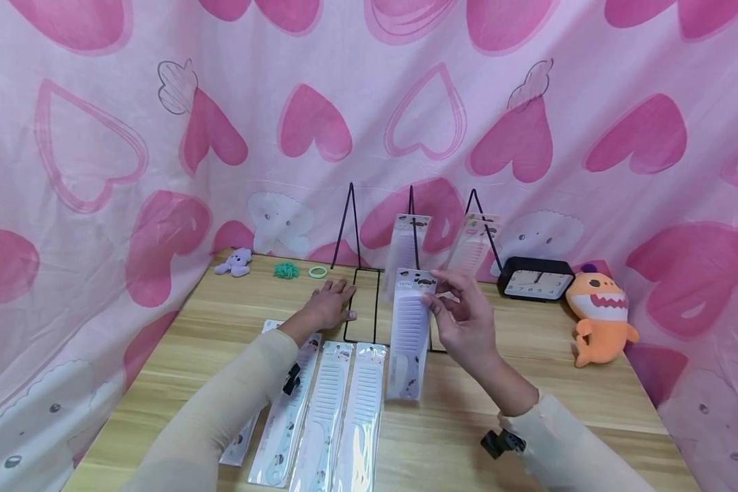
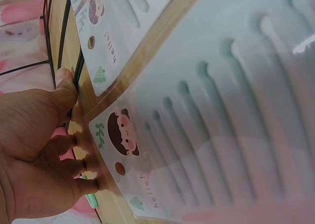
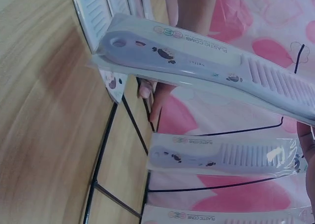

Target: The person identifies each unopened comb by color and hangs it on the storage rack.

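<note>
My right hand point(image 1: 470, 321) pinches the upper right edge of a packaged lilac plastic comb point(image 1: 408, 335), which hangs upright in front of a black wire display rack point(image 1: 377, 307). In the right wrist view the comb point(image 3: 197, 69) shows its handle with a hole, inside clear wrapping. My left hand point(image 1: 327, 306) rests with fingers spread on the table at the left part of the rack's base, thumb at the wire. Behind the held comb, a lilac packaged comb point(image 1: 400, 246) hangs on the rack's middle section, and a pinkish one point(image 1: 469, 249) on the right section.
Several packaged combs point(image 1: 322, 403) lie on the wooden table point(image 1: 455, 424) under and beside my left forearm. Along the back are a purple plush toy point(image 1: 236, 263), a green coiled band point(image 1: 285, 270), a pale green ring point(image 1: 317, 272), a black clock point(image 1: 536, 279) and an orange shark plush point(image 1: 599, 318).
</note>
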`<state>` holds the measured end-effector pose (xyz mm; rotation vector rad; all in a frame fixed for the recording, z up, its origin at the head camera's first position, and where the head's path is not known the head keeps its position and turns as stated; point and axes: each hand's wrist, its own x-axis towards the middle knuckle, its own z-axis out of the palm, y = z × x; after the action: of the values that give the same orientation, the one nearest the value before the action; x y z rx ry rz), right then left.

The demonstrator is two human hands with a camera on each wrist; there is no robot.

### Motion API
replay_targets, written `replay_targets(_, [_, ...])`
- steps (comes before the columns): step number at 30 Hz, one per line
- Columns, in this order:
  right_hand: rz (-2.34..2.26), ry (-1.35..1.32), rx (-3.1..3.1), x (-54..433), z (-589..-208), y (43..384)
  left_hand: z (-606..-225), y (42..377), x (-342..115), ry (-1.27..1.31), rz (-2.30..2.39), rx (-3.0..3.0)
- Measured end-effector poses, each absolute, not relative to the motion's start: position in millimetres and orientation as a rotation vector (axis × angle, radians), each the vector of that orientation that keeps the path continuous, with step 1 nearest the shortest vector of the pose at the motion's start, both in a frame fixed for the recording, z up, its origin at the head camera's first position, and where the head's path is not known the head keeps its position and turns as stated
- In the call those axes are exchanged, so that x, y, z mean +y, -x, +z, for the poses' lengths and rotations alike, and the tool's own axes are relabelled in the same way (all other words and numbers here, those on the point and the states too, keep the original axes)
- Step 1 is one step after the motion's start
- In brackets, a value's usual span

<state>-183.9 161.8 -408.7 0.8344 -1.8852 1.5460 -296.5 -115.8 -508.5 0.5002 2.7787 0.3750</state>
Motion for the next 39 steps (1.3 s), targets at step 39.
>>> replay_targets(39, [1.07, -0.576, -2.078, 141, -397, 251, -540, 319, -121, -0.487, 0.443, 2.754])
